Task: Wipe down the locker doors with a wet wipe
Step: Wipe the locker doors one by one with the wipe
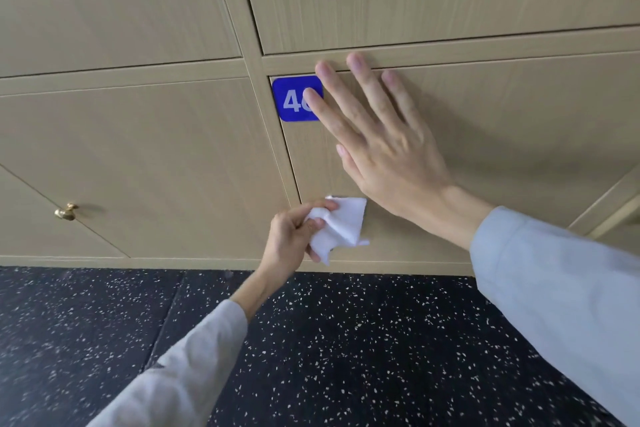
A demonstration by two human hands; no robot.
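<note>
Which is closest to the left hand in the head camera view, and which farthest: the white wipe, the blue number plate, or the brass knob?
From the left hand:
1. White wipe, pinched in its fingers, low on the door.
2. Blue number plate, above it, at the door's top left corner, partly covered by the right hand.
3. Brass knob, far to the left on the neighbouring door.

Number plate (297,99) at door (502,135) top-left corner, wipe (341,227) below, knob (66,211) far left.
</note>
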